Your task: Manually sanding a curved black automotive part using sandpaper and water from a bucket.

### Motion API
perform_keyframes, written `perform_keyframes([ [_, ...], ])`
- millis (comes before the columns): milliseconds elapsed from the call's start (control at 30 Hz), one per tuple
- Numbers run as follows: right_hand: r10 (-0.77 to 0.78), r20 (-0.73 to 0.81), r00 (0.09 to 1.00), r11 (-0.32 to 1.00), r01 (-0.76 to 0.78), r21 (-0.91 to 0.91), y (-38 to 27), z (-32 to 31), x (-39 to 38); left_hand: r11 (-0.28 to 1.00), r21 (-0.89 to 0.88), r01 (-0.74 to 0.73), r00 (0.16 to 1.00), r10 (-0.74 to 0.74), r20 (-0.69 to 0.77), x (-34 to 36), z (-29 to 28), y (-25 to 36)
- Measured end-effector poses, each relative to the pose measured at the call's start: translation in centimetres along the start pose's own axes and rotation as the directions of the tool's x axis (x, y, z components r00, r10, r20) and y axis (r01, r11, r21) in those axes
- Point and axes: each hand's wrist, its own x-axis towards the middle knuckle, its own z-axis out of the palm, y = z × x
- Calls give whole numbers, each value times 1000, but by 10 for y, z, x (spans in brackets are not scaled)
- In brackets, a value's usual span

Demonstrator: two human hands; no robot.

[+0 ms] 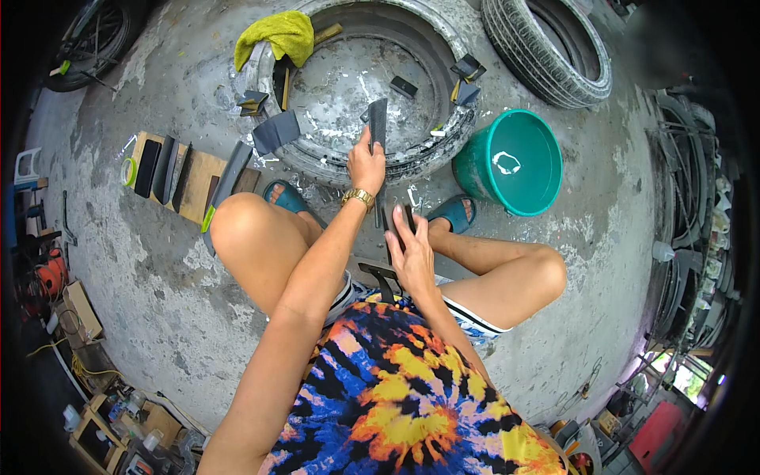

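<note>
My left hand [366, 162], with a gold-coloured watch at the wrist, grips the upper part of a long dark grey strip [377, 119] that runs down between my knees. My right hand [410, 245] holds a small black piece [408, 214] against the strip's lower part, with fingers curled over it. Beyond them lies a large dusty ring-shaped tyre [427, 162], with a folded dark sheet [276, 131] on its near left, more dark pieces [467, 66] on its right, a yellow-green cloth [277, 36] on top and a small dark block [404, 85] inside.
A teal bucket [526, 162] with liquid stands at the right, below another tyre [503, 24]. At the left, a wooden board [195, 207] bears dark strips and a phone-like slab [148, 166]. A wheel [107, 51] stands at upper left; clutter lines both sides.
</note>
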Motion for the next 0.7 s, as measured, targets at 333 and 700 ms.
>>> perform_keyframes([
  [333,-57,-11,998,994,57,94,-2,-2,-16,994,67,-87,992,93,-88,13,11,-27],
  [700,-35,-9,999,998,36,57,4,3,6,996,-85,-20,1000,19,-11,10,6,-20],
])
